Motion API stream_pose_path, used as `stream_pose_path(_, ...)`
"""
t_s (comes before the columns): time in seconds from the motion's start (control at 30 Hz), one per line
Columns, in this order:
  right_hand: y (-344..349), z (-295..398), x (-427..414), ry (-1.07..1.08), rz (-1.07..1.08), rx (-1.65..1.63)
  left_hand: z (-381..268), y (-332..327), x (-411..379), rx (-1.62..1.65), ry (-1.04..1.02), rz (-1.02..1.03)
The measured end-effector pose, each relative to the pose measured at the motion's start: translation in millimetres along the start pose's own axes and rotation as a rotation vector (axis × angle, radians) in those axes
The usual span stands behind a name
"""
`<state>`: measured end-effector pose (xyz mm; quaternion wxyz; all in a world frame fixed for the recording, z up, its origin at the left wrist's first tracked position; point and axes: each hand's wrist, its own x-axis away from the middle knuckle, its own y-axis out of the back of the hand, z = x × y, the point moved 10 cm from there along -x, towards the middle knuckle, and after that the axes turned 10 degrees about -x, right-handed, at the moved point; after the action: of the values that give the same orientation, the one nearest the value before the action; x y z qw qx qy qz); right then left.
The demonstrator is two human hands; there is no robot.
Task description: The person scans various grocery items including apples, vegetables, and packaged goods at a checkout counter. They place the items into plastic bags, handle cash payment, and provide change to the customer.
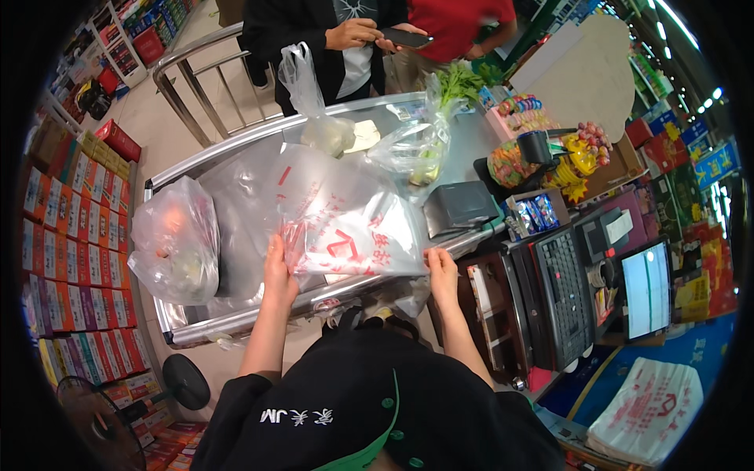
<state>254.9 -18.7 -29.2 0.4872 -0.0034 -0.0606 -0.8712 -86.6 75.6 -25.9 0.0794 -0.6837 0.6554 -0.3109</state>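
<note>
Spread between my hands over the checkout counter (pixel 242 281) is a translucent plastic shopping bag (pixel 347 224) with red printing. My left hand (pixel 278 274) grips its near left side, and my right hand (pixel 440 274) pinches its near right corner. Further left stands a filled plastic bag (pixel 175 241) with something orange and something pale green showing through. Beyond the spread bag sit a tied clear bag (pixel 321 132) of pale round produce and a clear bag (pixel 412 147) with leafy green stalks (pixel 459 85). What the shopping bag holds, if anything, I cannot tell.
A dark box-shaped device (pixel 460 207) stands on the counter's right. An open cash drawer (pixel 492 312), keyboard (pixel 558 291), screen (pixel 646 291) and candy jars (pixel 512 165) are at right. People stand across the counter, one holding a phone (pixel 406 38). A bag stack (pixel 648 406) lies lower right.
</note>
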Motion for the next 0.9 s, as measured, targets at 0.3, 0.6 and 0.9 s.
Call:
stream_pose_path(0.3,-20.5,79.0,13.6,0.128,0.171,-0.263,14.1,4.8,0.7,0.056,0.11,-0.041)
stream_pose_path(0.6,-32.9,66.1,4.9,-0.101,0.139,-0.587,29.8,5.9,-1.1,0.105,0.181,-0.036)
stream_pose_path(0.9,-41.9,48.9,13.3,-0.267,0.236,-0.683,31.2,15.1,-10.9,-0.038,0.096,-0.029)
